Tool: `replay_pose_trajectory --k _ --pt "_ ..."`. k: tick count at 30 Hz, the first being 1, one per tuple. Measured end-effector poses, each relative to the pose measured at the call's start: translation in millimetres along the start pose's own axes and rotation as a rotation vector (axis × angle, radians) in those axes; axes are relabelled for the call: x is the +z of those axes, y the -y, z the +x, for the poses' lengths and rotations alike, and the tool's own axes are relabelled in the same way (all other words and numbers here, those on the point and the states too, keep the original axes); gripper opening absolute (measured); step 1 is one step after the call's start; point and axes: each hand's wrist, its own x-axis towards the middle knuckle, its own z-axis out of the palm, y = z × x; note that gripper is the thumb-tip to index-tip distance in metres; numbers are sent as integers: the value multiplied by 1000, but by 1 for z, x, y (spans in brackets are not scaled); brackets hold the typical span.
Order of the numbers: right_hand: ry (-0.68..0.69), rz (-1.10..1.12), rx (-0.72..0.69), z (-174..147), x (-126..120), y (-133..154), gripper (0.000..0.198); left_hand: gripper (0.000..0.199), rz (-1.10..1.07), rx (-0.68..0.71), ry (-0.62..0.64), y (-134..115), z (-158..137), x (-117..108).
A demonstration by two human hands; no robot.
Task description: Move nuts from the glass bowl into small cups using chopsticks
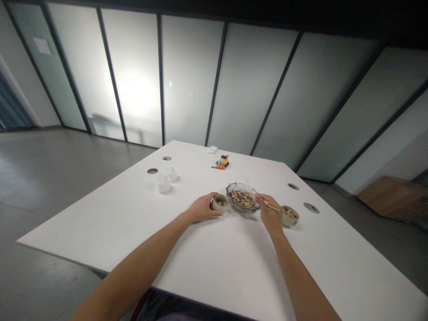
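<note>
My left hand (203, 208) is wrapped round a small beige cup (221, 208), tilted a little, with a few seeds or nuts at its bottom. To its right stands a clear glass bowl (238, 208) with a wavy rim, filled with brown seeds or nuts (244, 199). My right hand (270, 213) grips a pair of wooden chopsticks (272, 204), their tips over the bowl. Just right of that hand sits another beige cup (290, 221) holding pale pieces; the hand partly hides it.
Two clear plastic containers (163, 184) stand on the left of the white table (133, 223). Toward the far edge lie a yellow toy car (223, 160), a toy carrot (220, 167) and a white box-like object (212, 150). Round holes (152, 171) pierce the tabletop on both sides.
</note>
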Motion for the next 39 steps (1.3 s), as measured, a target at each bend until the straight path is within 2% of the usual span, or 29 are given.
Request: replay_pose_trajectory --k 12,25,33,39 --pt "28 -27 4 0 7 -12 61 67 7 9 -3 2 1 0" --pt "-14 -16 -36 -1 5 -9 53 69 11 24 -6 9 4 3" --pt "-35 -24 -77 -1 2 -4 51 69 11 4 3 4 2 1" --pt "49 37 -60 -2 5 -3 45 69 20 7 1 4 2 1"
